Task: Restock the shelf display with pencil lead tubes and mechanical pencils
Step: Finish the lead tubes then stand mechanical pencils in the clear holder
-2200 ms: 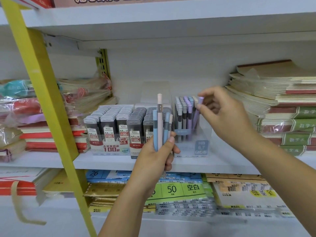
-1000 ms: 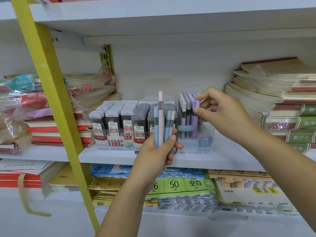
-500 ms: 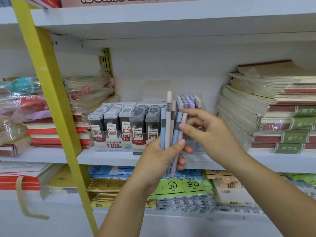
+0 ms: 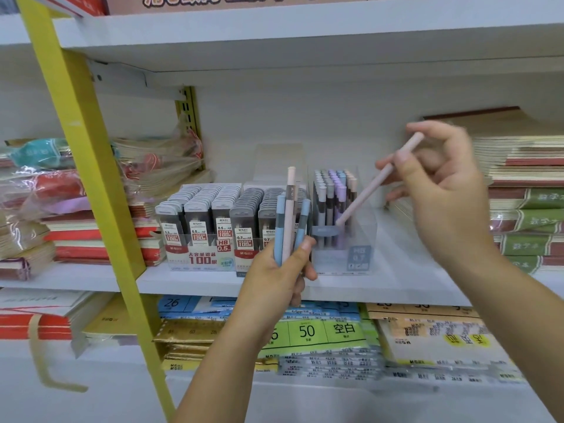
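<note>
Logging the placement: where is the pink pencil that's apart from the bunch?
Head view, right of centre: the pink mechanical pencil is pinched by the right hand, tilted, its lower end at the clear pencil box, right of the lead tubes.

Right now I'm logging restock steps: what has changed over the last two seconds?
The right grip left the pencil box, came across to the left grip, pinched one pink pencil from its bunch and carried it back, tilted tip-down at the box. The left grip holds the remaining pencils upright as before; lead tubes unmoved.
</note>
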